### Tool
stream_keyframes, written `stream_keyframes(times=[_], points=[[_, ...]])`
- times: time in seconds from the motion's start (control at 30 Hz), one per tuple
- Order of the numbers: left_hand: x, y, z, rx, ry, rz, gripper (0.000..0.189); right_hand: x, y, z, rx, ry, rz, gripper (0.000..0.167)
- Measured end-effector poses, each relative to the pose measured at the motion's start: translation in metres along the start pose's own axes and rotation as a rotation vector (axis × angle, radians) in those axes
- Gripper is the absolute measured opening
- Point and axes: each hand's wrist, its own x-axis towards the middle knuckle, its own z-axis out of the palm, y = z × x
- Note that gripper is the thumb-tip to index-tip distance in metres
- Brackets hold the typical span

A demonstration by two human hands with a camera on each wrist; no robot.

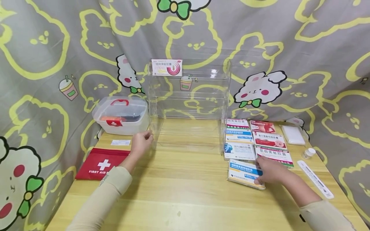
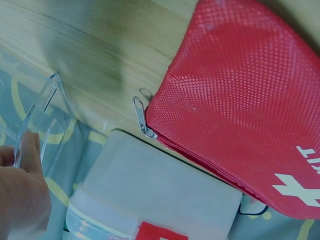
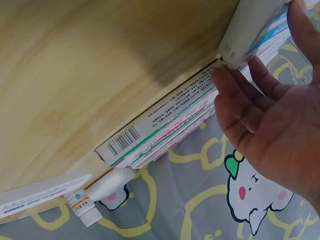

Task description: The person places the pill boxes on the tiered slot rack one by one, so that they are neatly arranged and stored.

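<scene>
My left hand (image 1: 141, 142) is at the left side panel of a clear acrylic display rack (image 1: 189, 149), its thumb and fingers on either side of the panel edge in the left wrist view. My right hand (image 1: 270, 171) pinches a blue-and-white medicine box (image 1: 242, 173) between thumb and fingers, at the near end of the rows of boxes. The held box is slightly turned and overlaps the box behind it. On the rack's top tier, at the left, stands a white medicine box (image 1: 167, 67) with a pink curved design.
Several medicine boxes (image 1: 240, 150) lie in two columns right of the rack. Beyond are a white packet (image 1: 293, 134), a small bottle (image 1: 309, 152) and a long white strip pack (image 1: 315, 179). At left are a red first aid pouch (image 1: 92, 163) and a lidded plastic box (image 1: 124, 126).
</scene>
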Motion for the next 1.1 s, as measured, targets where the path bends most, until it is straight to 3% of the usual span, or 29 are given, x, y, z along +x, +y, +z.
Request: stream_keyframes(times=[0.1,0.2,0.37,0.5,0.63,0.77,0.93,1.1], points=[[0.000,-0.001,0.001,0.011,0.001,0.010,0.017,-0.003,0.000,-0.001,0.052,-0.034,0.018,0.077],[-0.001,-0.002,0.002,0.020,0.007,0.014,0.014,-0.004,0.003,0.001,0.084,-0.011,-0.024,0.075],[-0.003,-0.001,0.001,0.020,0.010,0.009,0.013,-0.002,0.019,0.004,0.166,0.050,-0.153,0.051],[-0.002,-0.002,0.001,0.018,0.006,0.020,0.022,-0.006,0.030,-0.004,0.334,0.022,-0.210,0.034],[-0.003,-0.004,0.000,0.008,-0.001,-0.002,0.015,-0.011,0.033,-0.013,0.457,0.009,-0.266,0.024],[-0.002,-0.006,-0.001,-0.004,-0.010,-0.023,0.026,-0.012,0.029,-0.020,0.453,0.112,-0.286,0.022],[-0.001,-0.005,0.000,-0.006,0.008,-0.014,0.026,-0.012,0.022,-0.027,0.401,0.240,-0.241,0.022],[-0.002,-0.001,0.001,0.004,0.022,0.000,0.024,-0.012,0.018,-0.033,0.460,0.331,-0.187,0.027]])
